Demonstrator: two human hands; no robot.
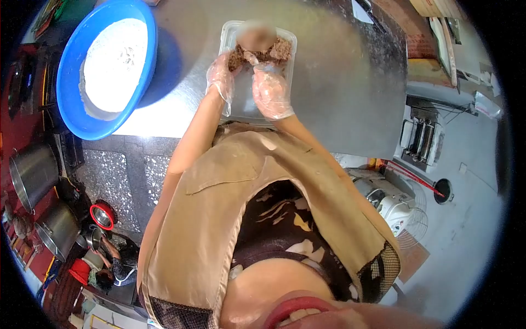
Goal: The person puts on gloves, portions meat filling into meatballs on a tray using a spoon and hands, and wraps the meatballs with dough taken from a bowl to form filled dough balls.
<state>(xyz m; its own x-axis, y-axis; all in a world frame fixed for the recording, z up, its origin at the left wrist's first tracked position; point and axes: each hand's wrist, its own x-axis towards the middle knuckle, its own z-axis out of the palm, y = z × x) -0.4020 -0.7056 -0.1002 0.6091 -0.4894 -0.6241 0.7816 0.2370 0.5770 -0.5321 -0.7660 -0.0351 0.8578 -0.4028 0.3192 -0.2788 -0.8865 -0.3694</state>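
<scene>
A clear plastic tub [294, 60] on the metal table holds a brown, crumbly food mixture [281, 49]. My left hand [219, 77], in a thin clear plastic glove, reaches over the tub's left side, its fingers curled into the mixture. My right hand [271, 93], gloved the same way, is over the tub's near right part with its fingers closed. What those fingers hold is hidden; a small pale bluish patch shows by their tips. A blurred round patch covers the far part of the tub, so the contents there cannot be made out.
A big blue basin [150, 71] of white powder stands to the left on the metal table [350, 104]. A person [118, 260] works at lower left near steel pots [57, 230] and a red-rimmed bowl [102, 215]. At right is a white machine [393, 211].
</scene>
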